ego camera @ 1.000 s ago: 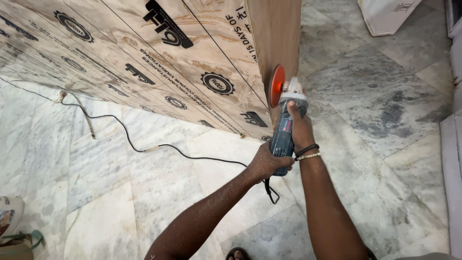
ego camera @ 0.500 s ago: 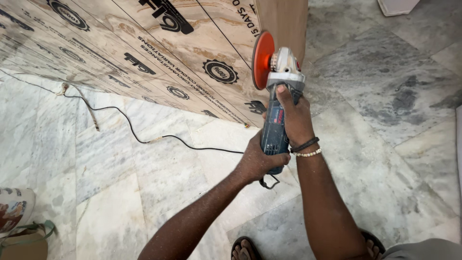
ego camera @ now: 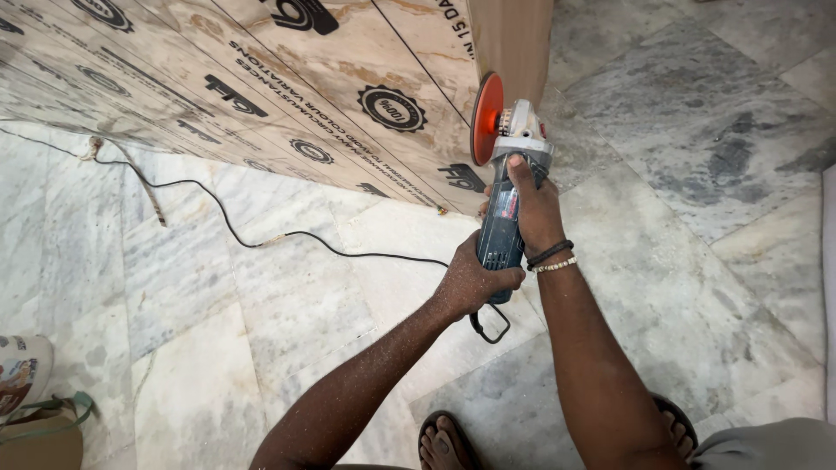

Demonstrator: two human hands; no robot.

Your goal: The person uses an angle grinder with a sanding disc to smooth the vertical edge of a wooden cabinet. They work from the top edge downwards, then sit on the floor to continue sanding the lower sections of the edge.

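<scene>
Both hands grasp the grinder (ego camera: 507, 209): right hand (ego camera: 533, 209) ahead, left hand (ego camera: 473, 280) behind. Its orange disc (ego camera: 486, 117) sits beside the plywood (ego camera: 287, 78).

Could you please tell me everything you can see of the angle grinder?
The angle grinder has a dark blue-grey body, a pale metal head and an orange disc standing on edge beside the plywood sheet; contact is unclear. It points away from the person, above the marble floor. The right hand grips the body near the head, the left hand its rear. A black cord trails left from its tail across the floor.
</scene>
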